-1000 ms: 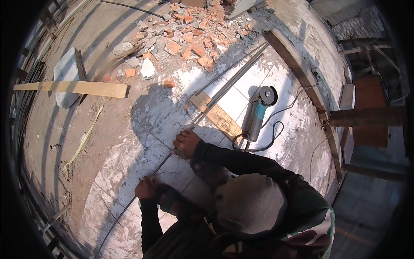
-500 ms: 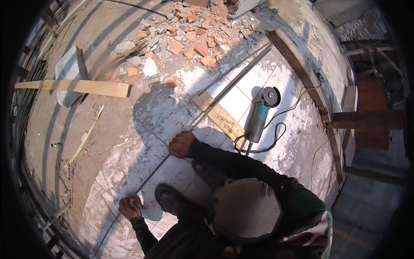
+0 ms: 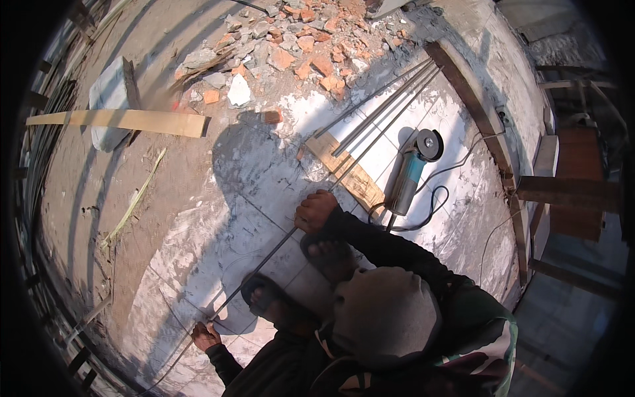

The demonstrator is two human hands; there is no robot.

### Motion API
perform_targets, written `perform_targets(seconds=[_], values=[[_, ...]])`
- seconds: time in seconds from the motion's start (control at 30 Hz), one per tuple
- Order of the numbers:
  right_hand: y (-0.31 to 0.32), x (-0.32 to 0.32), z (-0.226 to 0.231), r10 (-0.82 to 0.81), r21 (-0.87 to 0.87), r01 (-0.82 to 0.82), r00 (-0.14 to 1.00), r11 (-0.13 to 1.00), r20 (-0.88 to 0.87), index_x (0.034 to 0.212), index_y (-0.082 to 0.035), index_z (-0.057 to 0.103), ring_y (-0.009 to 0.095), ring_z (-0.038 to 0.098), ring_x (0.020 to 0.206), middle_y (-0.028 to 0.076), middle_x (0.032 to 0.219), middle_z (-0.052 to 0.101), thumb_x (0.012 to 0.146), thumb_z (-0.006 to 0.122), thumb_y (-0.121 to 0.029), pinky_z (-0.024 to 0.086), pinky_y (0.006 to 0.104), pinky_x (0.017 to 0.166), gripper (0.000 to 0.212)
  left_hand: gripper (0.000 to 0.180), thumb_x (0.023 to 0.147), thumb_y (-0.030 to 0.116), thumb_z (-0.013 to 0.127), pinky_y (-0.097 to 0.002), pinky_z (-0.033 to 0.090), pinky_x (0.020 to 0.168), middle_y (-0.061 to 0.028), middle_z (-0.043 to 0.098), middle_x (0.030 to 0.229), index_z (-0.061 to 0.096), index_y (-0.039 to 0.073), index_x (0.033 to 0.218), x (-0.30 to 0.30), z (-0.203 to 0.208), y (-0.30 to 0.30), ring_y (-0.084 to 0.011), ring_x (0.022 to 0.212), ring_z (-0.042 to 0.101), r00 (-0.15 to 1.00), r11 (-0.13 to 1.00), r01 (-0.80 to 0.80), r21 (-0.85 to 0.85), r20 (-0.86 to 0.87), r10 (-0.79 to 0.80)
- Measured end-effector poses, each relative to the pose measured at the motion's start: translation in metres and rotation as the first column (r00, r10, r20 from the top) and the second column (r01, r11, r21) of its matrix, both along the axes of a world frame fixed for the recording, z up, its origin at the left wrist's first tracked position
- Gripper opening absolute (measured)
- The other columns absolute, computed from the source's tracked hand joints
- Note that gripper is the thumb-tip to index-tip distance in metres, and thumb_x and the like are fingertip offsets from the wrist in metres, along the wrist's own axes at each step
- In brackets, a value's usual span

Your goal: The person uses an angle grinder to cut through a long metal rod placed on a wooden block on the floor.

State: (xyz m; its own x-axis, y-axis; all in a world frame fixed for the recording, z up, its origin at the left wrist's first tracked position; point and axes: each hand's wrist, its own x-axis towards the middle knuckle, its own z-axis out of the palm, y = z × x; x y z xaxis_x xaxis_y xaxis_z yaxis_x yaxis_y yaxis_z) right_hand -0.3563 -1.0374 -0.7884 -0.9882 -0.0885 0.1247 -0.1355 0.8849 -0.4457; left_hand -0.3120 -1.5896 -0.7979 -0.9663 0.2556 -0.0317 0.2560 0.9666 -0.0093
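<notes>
A long, thin dark metal rod (image 3: 264,261) runs slantwise across the floor in front of me, from the lower left to the upper right. My right hand (image 3: 315,212) is closed around it near the middle, beside a flat wooden board (image 3: 365,190). Farther down the rod, my left hand (image 3: 206,335) grips it with the thumb raised. Beyond my right hand the rod crosses over the board. Several more rods (image 3: 377,114) lie to its left there, resting partly on the same board. My feet in dark sandals (image 3: 263,294) are beside the rod.
A teal and grey angle grinder (image 3: 405,177) with its black cord lies right of the board. Broken brick and rubble (image 3: 297,53) are heaped ahead. On the left a long plank (image 3: 159,122) rests over a pale slab (image 3: 108,99). A dark beam (image 3: 466,99) borders the tiles.
My right hand has moved right with the rod, which now lies apart from the other rods. My left hand has come slightly nearer to me. The view has shifted a little.
</notes>
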Motion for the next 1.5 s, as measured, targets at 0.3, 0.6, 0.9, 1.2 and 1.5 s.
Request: perform_targets(seconds=[0.3,0.6,0.9,1.2,1.5], values=[[0.008,0.014,-0.01,0.049,-0.003,-0.049,0.988,0.999,0.149,0.058,-0.013,0.058,0.023,0.061,0.064,0.004,0.061,0.061,0.069,0.063,-0.028,0.045,0.0371,0.062,0.019,0.055,0.091,0.055,0.04,-0.0497,0.044,0.065,-0.0187,0.058,0.068,0.057,0.006,0.077,0.044,-0.021,0.002,-0.0404,0.067,0.057,0.966,0.992,-0.106,-0.073,0.228,0.12],[0.013,-0.015,-0.045,-0.021,-0.01,0.022,0.997,1.0,0.071,0.057,-0.014,0.059,0.025,0.061,0.058,0.005,0.056,0.058,0.069,0.064,-0.032,0.047,0.0372,0.055,0.022,0.046,0.096,0.043,0.041,-0.0492,0.042,0.075,-0.0199,0.053,0.083,0.056,0.001,0.086,-0.002,-0.017,0.029,-0.0396,0.082,0.053,0.987,0.994,-0.087,0.061,0.139,0.078],[0.008,-0.018,-0.034,-0.026,-0.051,0.025,0.999,0.998,-0.025,0.059,-0.011,0.058,0.025,0.06,0.06,0.004,0.059,0.057,0.067,0.065,-0.027,0.049,0.0378,0.056,0.019,0.031,0.095,0.034,0.047,-0.0443,0.038,0.077,-0.015,0.052,0.085,0.061,0.006,0.09,-0.002,-0.011,0.042,-0.0334,0.083,0.051,0.997,0.975,-0.064,0.211,0.066,0.052],[0.012,-0.027,-0.033,0.0,-0.09,-0.005,0.999,0.996,-0.054,0.068,-0.008,0.056,0.027,0.059,0.068,0.007,0.068,0.058,0.069,0.064,-0.022,0.05,0.0402,0.058,0.016,0.022,0.093,0.027,0.048,-0.0445,0.039,0.078,-0.0123,0.056,0.085,0.061,0.009,0.09,-0.018,-0.009,0.046,-0.0327,0.084,0.054,0.987,0.978,-0.114,0.176,0.134,0.091],[0.021,-0.015,-0.015,0.062,-0.15,-0.088,0.984,0.985,-0.17,0.086,-0.01,0.059,0.027,0.053,0.095,0.009,0.098,0.056,0.075,0.066,-0.023,0.043,0.0398,0.081,0.019,0.016,0.089,0.015,0.054,-0.0465,0.04,0.086,-0.0142,0.057,0.099,0.061,0.008,0.102,-0.006,-0.014,0.061,-0.0329,0.092,0.053,0.999,0.981,-0.049,0.187,0.034,0.043]])
